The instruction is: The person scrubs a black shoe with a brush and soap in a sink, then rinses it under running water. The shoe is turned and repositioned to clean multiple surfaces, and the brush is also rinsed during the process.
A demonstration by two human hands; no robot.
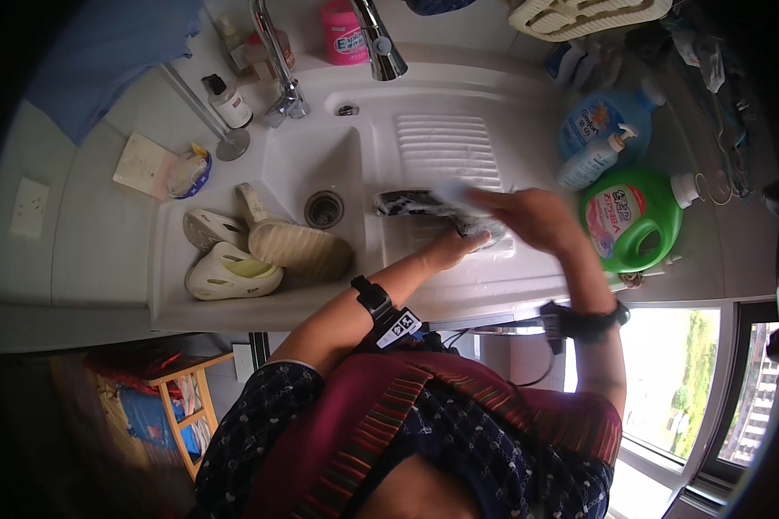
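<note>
My left hand grips a dark, foam-covered shoe, apparently a slipper or sandal, on the sink's ribbed washboard. Just above it, my right hand is closed round a pale, motion-blurred tool, perhaps a brush; its kind cannot be told. White suds cover the shoe near my left fingers. Left of the basin, a cream slide sandal lies sole up, touching a pale clog with oval openings. Another light clog rests behind them.
A chrome faucet and a spray head stand over the white sink with its drain. At right are a green detergent jug, a clear-blue pump bottle and a blue bottle. A pink tub stands behind.
</note>
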